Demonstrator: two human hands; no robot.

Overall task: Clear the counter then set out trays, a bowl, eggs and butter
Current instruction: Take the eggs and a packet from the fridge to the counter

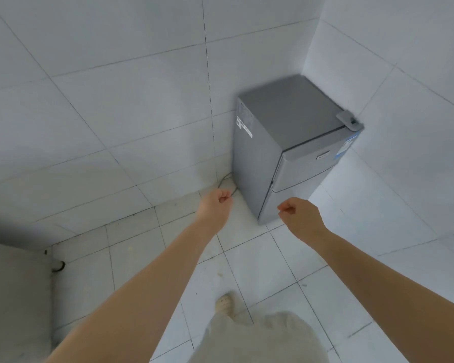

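Small grey two-door metal fridge [291,153]: upright in far tiled corner, doors shut, presumably holding eggs and butter, neither visible. Left hand [216,205] and right hand [302,218]: fingers curled closed, empty. Right hand nearer the door front.

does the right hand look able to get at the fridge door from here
Probably yes: the right hand, loosely curled and empty, hangs just in front of the shut fridge door, with nothing between them.
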